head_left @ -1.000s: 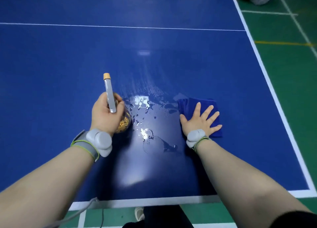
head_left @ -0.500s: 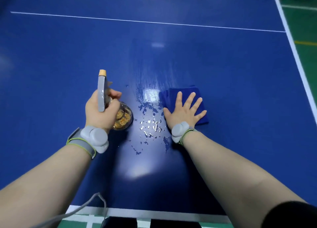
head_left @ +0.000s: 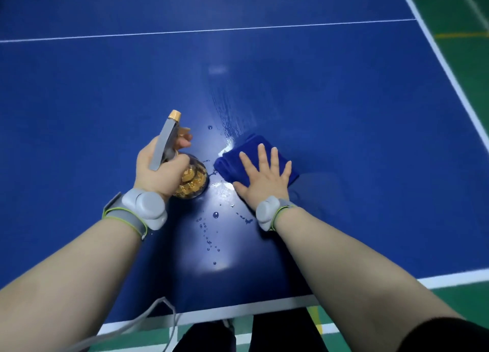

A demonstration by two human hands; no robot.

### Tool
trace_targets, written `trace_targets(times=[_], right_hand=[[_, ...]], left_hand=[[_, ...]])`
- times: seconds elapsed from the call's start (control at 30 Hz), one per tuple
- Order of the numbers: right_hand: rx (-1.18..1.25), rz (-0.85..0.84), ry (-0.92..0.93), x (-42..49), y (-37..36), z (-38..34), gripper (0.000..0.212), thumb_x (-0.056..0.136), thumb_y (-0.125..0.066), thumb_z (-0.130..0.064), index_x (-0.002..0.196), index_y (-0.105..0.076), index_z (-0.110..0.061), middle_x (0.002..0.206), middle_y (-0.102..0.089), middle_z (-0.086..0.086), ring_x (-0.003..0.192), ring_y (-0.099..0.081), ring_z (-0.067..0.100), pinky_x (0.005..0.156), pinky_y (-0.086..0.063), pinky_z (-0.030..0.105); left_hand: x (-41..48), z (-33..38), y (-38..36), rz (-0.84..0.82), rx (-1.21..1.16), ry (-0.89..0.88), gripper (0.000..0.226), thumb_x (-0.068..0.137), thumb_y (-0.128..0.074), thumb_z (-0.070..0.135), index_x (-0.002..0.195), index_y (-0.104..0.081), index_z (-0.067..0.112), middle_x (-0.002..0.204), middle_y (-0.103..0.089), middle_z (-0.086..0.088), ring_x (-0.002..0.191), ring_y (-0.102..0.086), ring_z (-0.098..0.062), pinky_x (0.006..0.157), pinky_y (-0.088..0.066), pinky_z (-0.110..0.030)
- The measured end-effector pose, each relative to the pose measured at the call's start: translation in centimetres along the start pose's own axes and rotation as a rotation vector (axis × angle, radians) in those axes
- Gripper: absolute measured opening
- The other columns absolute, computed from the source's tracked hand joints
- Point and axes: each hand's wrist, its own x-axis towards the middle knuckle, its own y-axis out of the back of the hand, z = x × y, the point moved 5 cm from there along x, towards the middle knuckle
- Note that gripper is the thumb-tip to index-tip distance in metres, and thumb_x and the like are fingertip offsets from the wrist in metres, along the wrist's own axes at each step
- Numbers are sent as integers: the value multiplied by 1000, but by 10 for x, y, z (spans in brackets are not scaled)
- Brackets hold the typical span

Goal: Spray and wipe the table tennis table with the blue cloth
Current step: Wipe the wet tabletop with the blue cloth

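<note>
The blue table tennis table (head_left: 105, 108) fills the view. My left hand (head_left: 156, 166) grips a spray bottle (head_left: 193, 181) with a grey trigger head, a gold nozzle tip and a clear body showing gold contents, held just above the table. My right hand (head_left: 264, 177) lies flat with fingers spread on a folded blue cloth (head_left: 235, 158), pressing it onto the table right of the bottle. Water droplets (head_left: 211, 235) and a wet smear (head_left: 232, 113) lie around and beyond the cloth.
The table's white near edge (head_left: 238, 309) runs just in front of me and its right edge (head_left: 449, 68) slants at the right. A white centre line (head_left: 211, 30) crosses farther out. Green floor (head_left: 471, 60) lies beyond. A grey cable (head_left: 158, 314) hangs at the near edge.
My right hand has slid the cloth left and slightly away through the puddle, leaving fewer droplets. The left hand keeps the bottle in about the same place, tilted a little more.
</note>
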Motion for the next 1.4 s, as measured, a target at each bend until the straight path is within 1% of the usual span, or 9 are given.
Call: trace_targets(times=[0.1,0.27,0.4,0.57,0.77,0.9,1.03,1.27,1.4], right_hand=[[16,33,-182,-18,1,37,77,91,-36,-68,153,1,-44,163,19,0,148,21,32,114,8,63],[117,76,-530,-58,2,113,80,89,-38,-71,154,-1,-43,163,16,0,148,18,31,115,4,64],[172,56,-665,-77,-3,117,81,90,-36,-71,154,3,-42,163,19,2,148,20,34,114,3,66],[123,40,-522,-82,-19,55,82,90,-34,-71,153,10,-41,161,23,6,146,22,38,113,3,68],[25,-55,-89,-105,-46,-51,82,90,-38,-67,153,6,-41,159,29,6,143,31,37,109,16,66],[14,-83,-13,-113,-48,-53,81,89,-42,-68,153,1,-45,160,26,0,144,30,32,111,17,63],[43,-28,-114,-118,-43,-8,80,87,-44,-70,152,-2,-48,162,21,-4,147,25,29,113,14,61],[135,54,-553,-146,-27,133,81,87,-41,-72,153,-4,-45,163,15,-3,149,18,28,116,3,62],[150,56,-654,-158,-29,147,81,89,-37,-71,155,1,-41,163,16,2,149,17,32,115,0,65]], left_hand=[[-1,-3,9,-18,9,-19,27,65,-45,4,86,-57,-8,104,-65,2,100,-64,-6,82,-46,-18],[-9,-13,14,-67,194,-50,46,78,-65,8,110,-54,38,114,-58,11,106,-57,-8,91,-44,-26],[-17,-46,20,-152,267,54,63,59,-77,39,118,-56,29,114,-62,4,102,-62,-11,92,-50,-31],[-36,-74,21,-190,314,240,81,70,-82,24,131,-31,11,125,-57,-6,111,-59,-27,95,-44,-34],[-58,-88,19,-238,515,282,94,75,-78,24,142,-13,9,138,-46,-14,122,-49,-34,99,-39,-37],[-60,-94,16,-244,587,336,108,72,-78,29,147,-3,8,145,-39,-18,131,-40,-37,106,-37,-47],[-73,-97,10,-261,652,355,112,71,-81,32,148,-4,4,151,-27,-19,139,-30,-36,109,-34,-49],[-100,-96,-3,-336,839,271,90,73,-76,36,142,-28,5,150,-24,-17,142,-16,-36,113,-27,-48],[-126,-95,-14,-383,905,267,82,77,-73,38,141,-31,8,156,-12,-17,145,-9,-35,115,-23,-45]])
